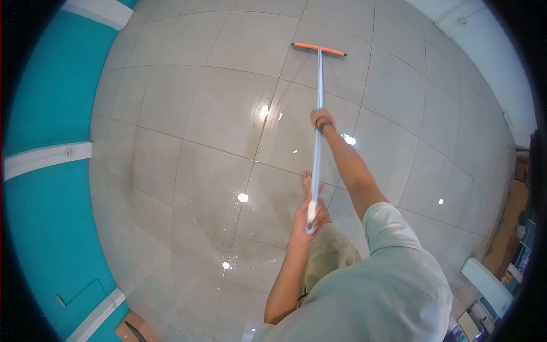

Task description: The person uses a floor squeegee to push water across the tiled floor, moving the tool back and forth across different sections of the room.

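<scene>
A floor squeegee with a long pale handle reaches away from me across the tiles. Its orange blade head lies on the floor at the far end. My right hand, with a dark band at the wrist, is wrapped round the middle of the handle. Close to my body, my left hand grips the handle near its looped end. Wet patches and water drops show on the tiled floor, left of my legs. My bare foot shows just beyond my left hand.
A teal wall with white pillars runs along the left. A white wall stands at the upper right. Cardboard lies at the bottom left. Shelves and boxes crowd the right edge, near a white panel.
</scene>
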Demonstrator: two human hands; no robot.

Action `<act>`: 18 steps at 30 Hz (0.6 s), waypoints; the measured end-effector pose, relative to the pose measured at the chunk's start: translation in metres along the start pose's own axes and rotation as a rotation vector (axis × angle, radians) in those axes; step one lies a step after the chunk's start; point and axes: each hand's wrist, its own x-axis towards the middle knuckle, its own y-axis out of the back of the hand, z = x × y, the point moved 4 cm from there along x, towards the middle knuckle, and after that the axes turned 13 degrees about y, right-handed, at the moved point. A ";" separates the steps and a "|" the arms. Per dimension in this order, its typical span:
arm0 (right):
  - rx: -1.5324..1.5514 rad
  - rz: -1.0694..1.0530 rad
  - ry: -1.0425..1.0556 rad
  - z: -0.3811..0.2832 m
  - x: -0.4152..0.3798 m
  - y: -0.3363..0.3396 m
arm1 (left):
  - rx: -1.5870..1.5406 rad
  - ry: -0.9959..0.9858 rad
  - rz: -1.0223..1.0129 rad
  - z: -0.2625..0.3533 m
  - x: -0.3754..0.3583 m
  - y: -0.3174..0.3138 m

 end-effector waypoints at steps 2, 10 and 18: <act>-0.509 -0.263 0.439 0.009 -0.035 -0.097 | -0.015 0.016 -0.024 -0.020 -0.057 0.045; 0.331 -0.288 -0.294 -0.043 -0.430 -0.189 | -0.101 0.017 0.321 -0.173 -0.355 0.219; 0.385 -0.691 -0.360 -0.088 -0.754 -0.273 | -0.286 0.056 0.919 -0.338 -0.625 0.245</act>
